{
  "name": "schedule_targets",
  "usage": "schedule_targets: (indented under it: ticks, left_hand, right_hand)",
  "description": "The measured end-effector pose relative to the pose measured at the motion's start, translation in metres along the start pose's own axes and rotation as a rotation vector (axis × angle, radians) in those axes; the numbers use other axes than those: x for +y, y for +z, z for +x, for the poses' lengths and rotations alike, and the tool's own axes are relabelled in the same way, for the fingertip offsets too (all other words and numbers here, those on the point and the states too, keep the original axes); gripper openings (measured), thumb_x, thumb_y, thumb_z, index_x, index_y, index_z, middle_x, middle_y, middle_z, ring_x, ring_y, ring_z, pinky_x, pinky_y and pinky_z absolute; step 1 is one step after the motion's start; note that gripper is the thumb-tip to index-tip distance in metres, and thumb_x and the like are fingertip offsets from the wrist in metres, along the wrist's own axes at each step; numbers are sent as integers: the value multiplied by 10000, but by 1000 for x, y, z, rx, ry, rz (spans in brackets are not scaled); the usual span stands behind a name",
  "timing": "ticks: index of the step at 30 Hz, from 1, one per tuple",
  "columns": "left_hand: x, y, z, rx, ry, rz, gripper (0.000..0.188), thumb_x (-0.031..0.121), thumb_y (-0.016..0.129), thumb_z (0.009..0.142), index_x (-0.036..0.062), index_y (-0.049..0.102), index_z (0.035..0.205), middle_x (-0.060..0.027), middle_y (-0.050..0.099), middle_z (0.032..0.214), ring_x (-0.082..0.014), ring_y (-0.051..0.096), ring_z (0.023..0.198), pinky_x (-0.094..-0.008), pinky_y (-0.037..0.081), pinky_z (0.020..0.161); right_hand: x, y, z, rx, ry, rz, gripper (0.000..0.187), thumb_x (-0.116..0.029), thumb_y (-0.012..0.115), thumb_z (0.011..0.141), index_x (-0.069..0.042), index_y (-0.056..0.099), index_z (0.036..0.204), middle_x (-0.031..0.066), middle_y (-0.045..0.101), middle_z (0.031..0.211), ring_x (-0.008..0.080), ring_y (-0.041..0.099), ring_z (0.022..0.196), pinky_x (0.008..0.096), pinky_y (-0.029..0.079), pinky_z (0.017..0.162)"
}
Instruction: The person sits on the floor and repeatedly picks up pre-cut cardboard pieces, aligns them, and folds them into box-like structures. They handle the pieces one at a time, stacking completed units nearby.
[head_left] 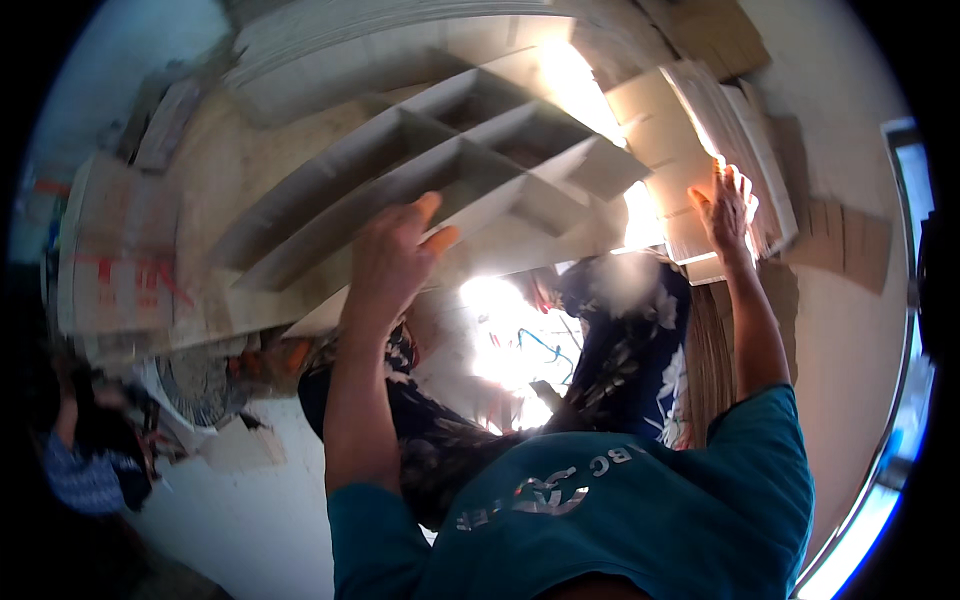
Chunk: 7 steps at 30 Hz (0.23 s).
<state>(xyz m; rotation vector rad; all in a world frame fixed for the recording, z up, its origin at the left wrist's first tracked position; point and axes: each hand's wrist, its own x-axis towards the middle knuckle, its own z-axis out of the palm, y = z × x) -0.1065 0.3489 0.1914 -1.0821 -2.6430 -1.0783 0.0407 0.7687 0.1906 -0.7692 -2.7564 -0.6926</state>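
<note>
A cardboard divider grid (463, 150), its strips crossing to form several open cells, lies tilted over the work table in front of me. My left hand (392, 248) is at the near strip, thumb and fingers closed about its edge; the fingertips are partly hidden. To the right, my right hand (728, 207) has its fingers apart and raised beside a stack of flat cardboard strips (690, 140). It appears to touch the stack's edge and grips nothing that I can see.
A taped cardboard box (120, 245) stands at the far left of the table (215, 180). More stacked cardboard (380, 50) lies along the back. A floor fan (195, 385) stands lower left, near another person (95, 465). Bright light glares between my knees.
</note>
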Motion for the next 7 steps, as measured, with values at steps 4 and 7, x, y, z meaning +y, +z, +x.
schedule_targets:
  ticks: [4, 7]
  left_hand:
    - [-13, 1, -10, 40, -39, -1, 348, 162, 713, 738, -16, 614, 1021, -177, 636, 859, -324, 617, 802, -402, 490, 697]
    - [-9, -6, -16, 48, -145, 17, 311, 133, 702, 747, -5, 633, 1017, -178, 639, 885, -316, 618, 814, -387, 489, 713]
  right_hand:
    - [37, 51, -2, -179, 107, 253, 547, -369, 708, 735, -111, 507, 1173, 109, 526, 1119, 312, 488, 1032, 509, 417, 809]
    - [52, 64, -5, -163, 118, 272, 538, -359, 715, 733, -108, 512, 1163, 116, 521, 1142, 310, 477, 1062, 501, 405, 850]
